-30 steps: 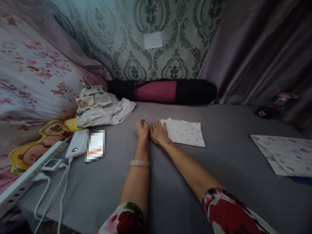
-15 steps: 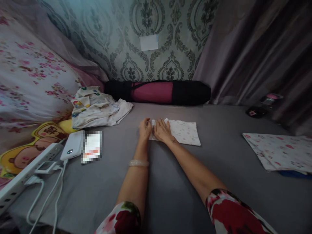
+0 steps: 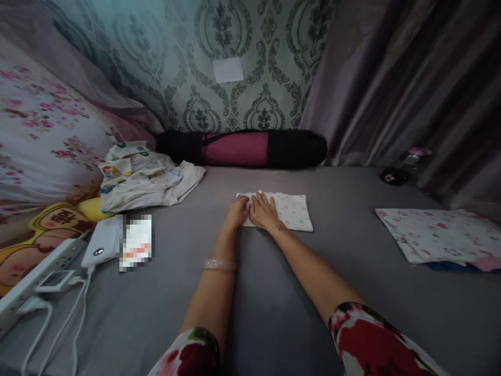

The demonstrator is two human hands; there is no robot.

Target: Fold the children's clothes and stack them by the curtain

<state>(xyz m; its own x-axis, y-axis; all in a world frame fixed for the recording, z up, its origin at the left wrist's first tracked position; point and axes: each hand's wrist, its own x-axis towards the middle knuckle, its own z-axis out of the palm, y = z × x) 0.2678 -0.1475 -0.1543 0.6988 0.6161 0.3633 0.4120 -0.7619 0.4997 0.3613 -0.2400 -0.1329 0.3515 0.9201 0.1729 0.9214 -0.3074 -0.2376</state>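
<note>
A small white garment or cloth point(image 3: 293, 211) with a faint coloured print lies folded into a flat strip on the grey sheet. My right hand point(image 3: 263, 211) rests palm down on its left part, fingers stretched and slightly spread. Close beside it, my left hand point(image 3: 237, 211) lies over the cloth's left end, its fingers against the fabric and partly hidden from this angle. A pale bangle circles my left wrist.
Crumpled patterned clothes point(image 3: 144, 180) lie at the back left. A power bank point(image 3: 102, 243) and a power strip point(image 3: 43, 271) with cables sit at left. Folded printed cloth point(image 3: 442, 235) is at right. A black and pink roll point(image 3: 235, 149) lies along the wall.
My left hand has moved from the cloth's left edge onto its end, beside my right hand. My right hand still lies flat on the cloth. The view has shifted slightly right.
</note>
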